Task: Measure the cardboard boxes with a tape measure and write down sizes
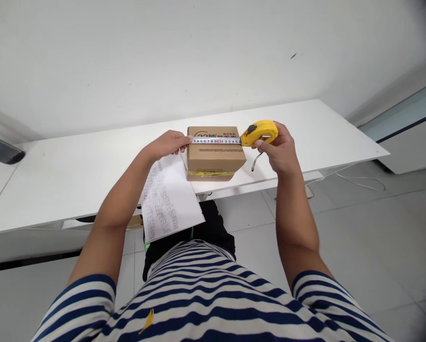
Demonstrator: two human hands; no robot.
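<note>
Tape measure first: where is it, working outward from the body?

Beyond the striped shirt comes a printed sheet of paper, hanging over the near edge of the white table. Past most of that sits the carton, with the blade drawn out across its top and the measure's yellow body at its right edge.

How would the carton handle?

Fairly light, I'd guess, though its contents are hidden. The cardboard looks stiff and square, with a yellow band across its near face. I'd take it by both side walls, palms flat, and leave the band alone; it looks slick.

And what do the hands have?

The left hand has thumb and fingers pinched closed on the blade at the carton's left edge. Whether those fingertips also press on the cardboard, I can't tell. The right hand is curled round the yellow body, thumb on the near side, fingers mostly hidden, a cord dangling below.

Good holds?

I think so. The body looks like hard plastic with some heft, easy to grip round its back. The blade is probably thin metal: springy, apt to buckle, sharp-edged, likely tugging inward. Pinch it flat at the end.

Anything farther off?

The pale wall, behind the table's far edge.
</note>
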